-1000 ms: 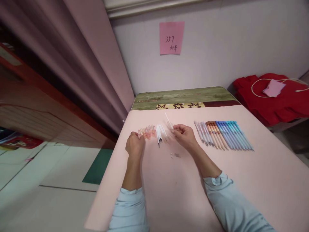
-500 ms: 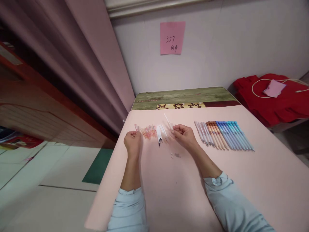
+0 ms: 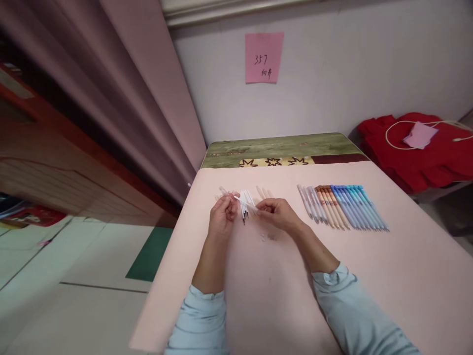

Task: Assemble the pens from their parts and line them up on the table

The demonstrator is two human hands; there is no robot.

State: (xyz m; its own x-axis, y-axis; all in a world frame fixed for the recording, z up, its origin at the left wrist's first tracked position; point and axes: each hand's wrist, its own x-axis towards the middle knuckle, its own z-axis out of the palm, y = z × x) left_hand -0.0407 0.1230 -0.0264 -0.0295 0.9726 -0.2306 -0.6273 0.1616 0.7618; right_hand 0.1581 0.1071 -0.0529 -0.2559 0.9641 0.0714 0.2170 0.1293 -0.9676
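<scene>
My left hand (image 3: 219,219), fingers closed, pinches a translucent pinkish pen barrel (image 3: 222,190) whose lower part its fingers hide. From the right, my right hand (image 3: 280,214) grips a thin white pen refill (image 3: 243,200) between thumb and fingertips. The refill slants up leftward, its far end close to my left fingertips; whether it touches the barrel I cannot tell. Several white refills with dark tips (image 3: 244,213) lie between the hands. Behind my left hand are patterned pink barrels (image 3: 233,193), partly covered. Pale translucent pen parts (image 3: 260,191) lie just beyond my right hand.
On the right, a row of finished-looking pens (image 3: 342,208) runs from grey through brown to blue. Small pale bits (image 3: 263,237) and tiny grey pieces (image 3: 272,237) lie nearer me on the pink table cover (image 3: 258,296). A red cloth (image 3: 414,162) with a cable is beyond.
My left hand has moved right with the barrel, toward the right hand. The white refill, upright-leaning before, has tipped down to point left at the left fingertips.
</scene>
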